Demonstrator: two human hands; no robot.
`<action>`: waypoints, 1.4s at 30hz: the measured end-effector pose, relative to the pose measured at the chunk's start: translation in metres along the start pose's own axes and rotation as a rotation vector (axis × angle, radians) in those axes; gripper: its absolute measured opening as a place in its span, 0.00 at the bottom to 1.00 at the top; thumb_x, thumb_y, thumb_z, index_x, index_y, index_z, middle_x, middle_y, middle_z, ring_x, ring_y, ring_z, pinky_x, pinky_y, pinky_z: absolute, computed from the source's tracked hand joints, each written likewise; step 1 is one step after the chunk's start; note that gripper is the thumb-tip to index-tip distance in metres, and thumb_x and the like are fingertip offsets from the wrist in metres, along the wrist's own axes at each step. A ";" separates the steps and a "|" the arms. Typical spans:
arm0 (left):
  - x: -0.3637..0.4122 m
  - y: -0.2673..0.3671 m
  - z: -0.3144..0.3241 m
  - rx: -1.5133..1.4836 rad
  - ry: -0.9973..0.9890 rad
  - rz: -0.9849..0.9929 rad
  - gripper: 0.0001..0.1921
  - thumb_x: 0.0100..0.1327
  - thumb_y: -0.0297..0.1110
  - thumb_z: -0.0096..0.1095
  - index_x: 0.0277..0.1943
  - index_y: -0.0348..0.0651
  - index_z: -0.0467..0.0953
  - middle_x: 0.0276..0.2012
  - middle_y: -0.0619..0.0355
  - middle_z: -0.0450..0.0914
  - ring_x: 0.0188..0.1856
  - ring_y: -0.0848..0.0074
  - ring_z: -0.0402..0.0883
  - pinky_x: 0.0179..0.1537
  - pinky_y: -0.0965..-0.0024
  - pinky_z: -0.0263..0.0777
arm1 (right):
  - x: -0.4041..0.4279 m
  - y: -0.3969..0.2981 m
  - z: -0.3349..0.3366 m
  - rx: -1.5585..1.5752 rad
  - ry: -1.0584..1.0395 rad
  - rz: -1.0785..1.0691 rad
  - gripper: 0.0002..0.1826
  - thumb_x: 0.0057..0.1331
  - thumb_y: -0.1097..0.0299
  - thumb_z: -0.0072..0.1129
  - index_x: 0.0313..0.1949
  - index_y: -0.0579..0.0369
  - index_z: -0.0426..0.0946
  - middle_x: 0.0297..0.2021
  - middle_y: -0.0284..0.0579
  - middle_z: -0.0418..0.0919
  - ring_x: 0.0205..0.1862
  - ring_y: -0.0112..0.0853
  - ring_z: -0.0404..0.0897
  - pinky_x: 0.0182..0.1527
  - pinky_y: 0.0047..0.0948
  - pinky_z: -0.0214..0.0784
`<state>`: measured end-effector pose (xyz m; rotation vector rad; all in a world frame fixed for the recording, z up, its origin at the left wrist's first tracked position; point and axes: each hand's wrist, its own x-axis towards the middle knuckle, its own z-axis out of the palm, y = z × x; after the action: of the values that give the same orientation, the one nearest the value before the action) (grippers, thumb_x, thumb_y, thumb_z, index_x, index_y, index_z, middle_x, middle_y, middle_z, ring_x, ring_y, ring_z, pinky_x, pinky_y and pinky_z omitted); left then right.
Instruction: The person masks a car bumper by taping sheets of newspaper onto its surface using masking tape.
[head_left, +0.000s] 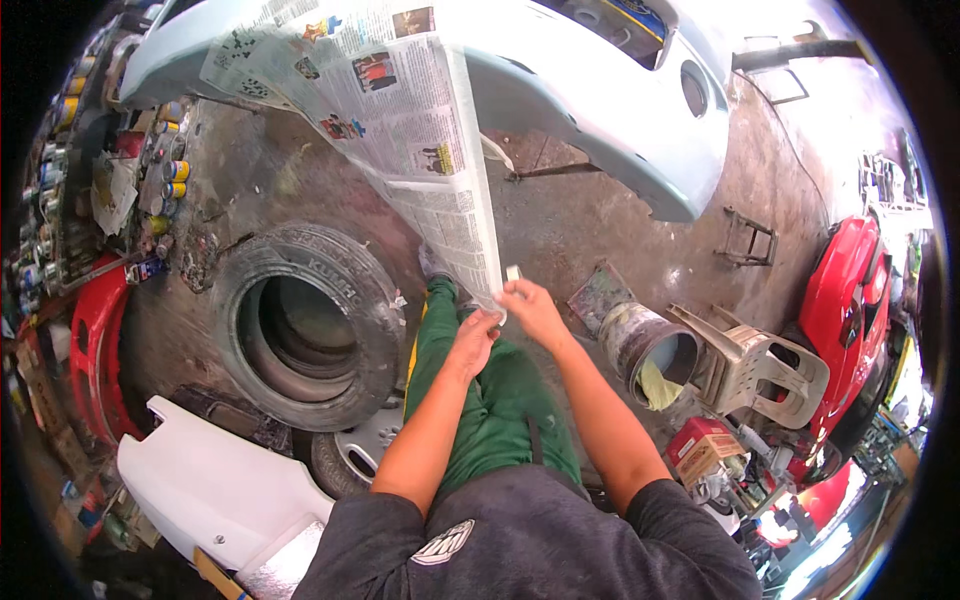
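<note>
A sheet of printed newspaper (420, 127) lies over part of a pale blue-white car bumper (600, 97) and hangs down, narrowing to a corner before my body. My left hand (476, 337) pinches that lower corner between thumb and fingers. Close beside it, my right hand (531, 307) has its fingertips at the paper's edge, where a strip that looks like masking tape runs down. A small pale piece, perhaps the tape roll (513, 273), shows just above my right fingers; its hold is partly hidden.
Stacked tyres (307, 326) stand left of my legs, with a white body panel (217, 472) below. Paint cans (176, 171) line the left side. To the right are a bucket with a cloth (649, 352), a plastic chair (780, 375), a metal stand (750, 237) and a red bumper (847, 315).
</note>
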<state>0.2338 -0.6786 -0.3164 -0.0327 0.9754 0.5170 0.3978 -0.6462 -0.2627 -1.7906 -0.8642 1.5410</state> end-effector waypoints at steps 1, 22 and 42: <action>-0.004 0.001 -0.003 0.014 0.005 0.004 0.12 0.65 0.35 0.67 0.50 0.52 0.78 0.45 0.72 0.80 0.46 0.87 0.73 0.45 0.79 0.60 | -0.011 0.009 0.003 -0.046 -0.014 0.013 0.15 0.63 0.58 0.64 0.40 0.58 0.81 0.30 0.44 0.81 0.36 0.29 0.79 0.42 0.32 0.70; -0.083 0.282 0.095 1.151 0.206 0.884 0.14 0.65 0.35 0.64 0.47 0.32 0.80 0.40 0.51 0.84 0.45 0.70 0.81 0.50 0.67 0.74 | -0.214 0.156 -0.149 -0.398 0.354 0.331 0.14 0.53 0.61 0.62 0.31 0.60 0.85 0.25 0.51 0.84 0.32 0.38 0.85 0.39 0.38 0.75; 0.100 0.752 0.292 2.275 0.501 1.335 0.34 0.53 0.35 0.73 0.65 0.43 0.69 0.62 0.48 0.70 0.64 0.54 0.70 0.61 0.55 0.70 | -0.177 -0.050 -0.018 0.085 0.669 0.583 0.12 0.62 0.66 0.59 0.34 0.64 0.84 0.26 0.44 0.83 0.28 0.32 0.81 0.33 0.35 0.73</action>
<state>0.1814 0.0966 -0.0785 2.7571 1.4733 0.2589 0.3928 -0.7596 -0.1163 -2.3968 0.0533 1.1104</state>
